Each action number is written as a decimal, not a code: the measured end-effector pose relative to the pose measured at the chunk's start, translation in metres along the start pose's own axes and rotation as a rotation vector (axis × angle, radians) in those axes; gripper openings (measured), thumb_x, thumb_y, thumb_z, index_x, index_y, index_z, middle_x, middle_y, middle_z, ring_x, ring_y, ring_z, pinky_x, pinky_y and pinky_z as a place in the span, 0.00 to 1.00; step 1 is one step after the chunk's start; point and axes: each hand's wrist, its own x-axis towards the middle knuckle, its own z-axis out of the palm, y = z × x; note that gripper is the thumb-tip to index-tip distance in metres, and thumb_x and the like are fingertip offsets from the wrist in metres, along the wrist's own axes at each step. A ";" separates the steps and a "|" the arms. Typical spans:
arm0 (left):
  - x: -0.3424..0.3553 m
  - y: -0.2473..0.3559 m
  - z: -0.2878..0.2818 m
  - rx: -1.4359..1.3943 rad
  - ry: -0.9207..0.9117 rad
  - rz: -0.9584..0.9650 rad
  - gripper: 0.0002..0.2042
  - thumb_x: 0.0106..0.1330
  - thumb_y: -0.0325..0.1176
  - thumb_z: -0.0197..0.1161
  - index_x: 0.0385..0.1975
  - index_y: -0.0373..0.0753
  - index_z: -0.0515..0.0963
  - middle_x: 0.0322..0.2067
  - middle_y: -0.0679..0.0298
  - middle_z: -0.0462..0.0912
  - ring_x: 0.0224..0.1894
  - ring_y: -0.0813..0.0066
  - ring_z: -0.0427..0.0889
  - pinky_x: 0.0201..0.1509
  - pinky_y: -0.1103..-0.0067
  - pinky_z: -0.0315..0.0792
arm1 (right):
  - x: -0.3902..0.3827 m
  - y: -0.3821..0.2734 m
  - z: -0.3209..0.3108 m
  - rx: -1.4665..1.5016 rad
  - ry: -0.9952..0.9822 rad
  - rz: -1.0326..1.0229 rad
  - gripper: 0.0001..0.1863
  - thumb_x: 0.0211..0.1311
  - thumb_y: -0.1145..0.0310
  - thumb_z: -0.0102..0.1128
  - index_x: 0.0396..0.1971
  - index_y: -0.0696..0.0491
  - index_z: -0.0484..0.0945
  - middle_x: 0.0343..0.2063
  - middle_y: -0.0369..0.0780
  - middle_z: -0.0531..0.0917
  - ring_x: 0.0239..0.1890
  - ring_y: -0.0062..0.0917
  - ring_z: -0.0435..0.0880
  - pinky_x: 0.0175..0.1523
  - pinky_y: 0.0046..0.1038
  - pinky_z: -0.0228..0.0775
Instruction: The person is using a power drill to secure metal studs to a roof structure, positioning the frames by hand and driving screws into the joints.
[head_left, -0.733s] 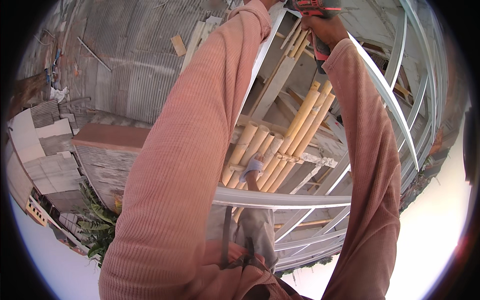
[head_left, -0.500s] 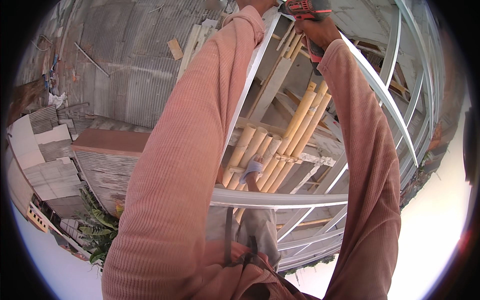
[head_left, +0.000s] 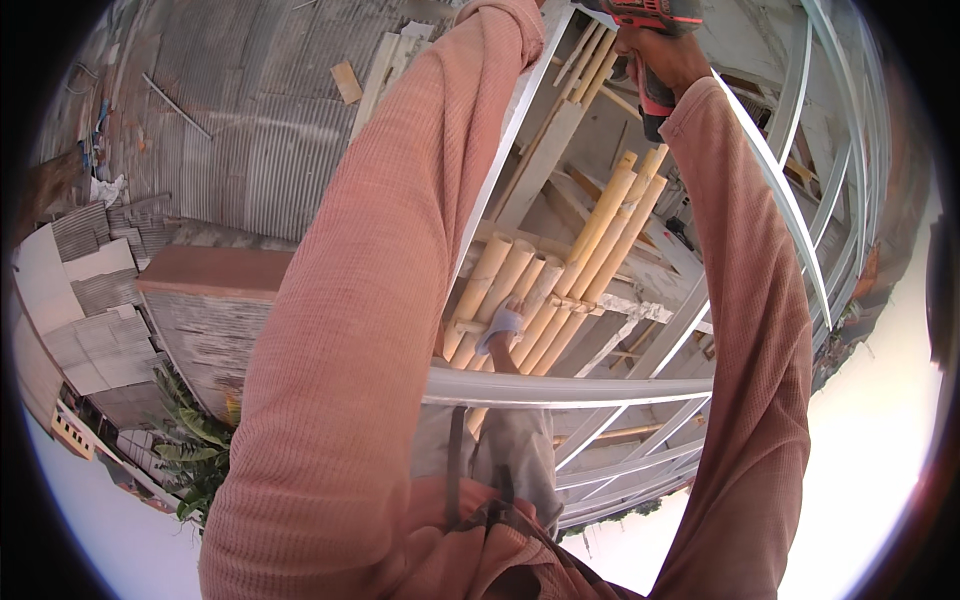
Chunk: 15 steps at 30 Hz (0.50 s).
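Observation:
My right hand (head_left: 668, 62) is wrapped around the grip of a red and black cordless drill (head_left: 660, 14) at the top of the view. Its battery end hangs below my fist, and its front points left, beside the upper end of a pale metal beam (head_left: 507, 150). My left arm stretches up along that beam. The left sleeve cuff (head_left: 515, 22) meets the upper edge, where my left hand is cut off. Below, a foot in a light sandal (head_left: 503, 325) rests on bamboo poles (head_left: 600, 225) lashed together.
A silvery metal beam (head_left: 570, 390) crosses in front of my waist. More metal framing (head_left: 790, 100) curves along the right. Under the bamboo, an opening shows timber and rubble far below. Corrugated roofing (head_left: 240, 130) and a brown-topped wall (head_left: 215, 272) lie to the left.
The drill and my right hand have shifted slightly right in the view. My left hand, partly visible before, has slipped past the upper edge.

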 end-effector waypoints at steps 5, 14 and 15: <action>0.000 0.006 -0.009 -0.106 -0.114 -0.074 0.21 0.65 0.43 0.68 0.59 0.55 0.76 0.52 0.49 0.80 0.56 0.47 0.80 0.53 0.53 0.77 | -0.011 -0.014 0.007 0.146 0.164 -0.035 0.10 0.52 0.73 0.65 0.36 0.55 0.81 0.25 0.37 0.81 0.23 0.25 0.78 0.26 0.31 0.69; -0.005 -0.004 -0.009 -0.025 -0.093 -0.045 0.23 0.64 0.43 0.69 0.59 0.55 0.75 0.53 0.50 0.79 0.58 0.47 0.77 0.53 0.53 0.77 | -0.024 -0.043 0.005 -0.050 0.073 0.036 0.11 0.54 0.73 0.64 0.38 0.57 0.82 0.23 0.37 0.82 0.22 0.25 0.79 0.25 0.31 0.67; -0.005 -0.011 -0.008 0.026 -0.076 -0.030 0.23 0.63 0.43 0.69 0.59 0.55 0.75 0.52 0.51 0.79 0.58 0.47 0.77 0.51 0.54 0.78 | -0.008 -0.030 0.015 -0.044 0.067 0.032 0.11 0.54 0.73 0.64 0.38 0.57 0.82 0.23 0.37 0.82 0.22 0.25 0.79 0.25 0.31 0.67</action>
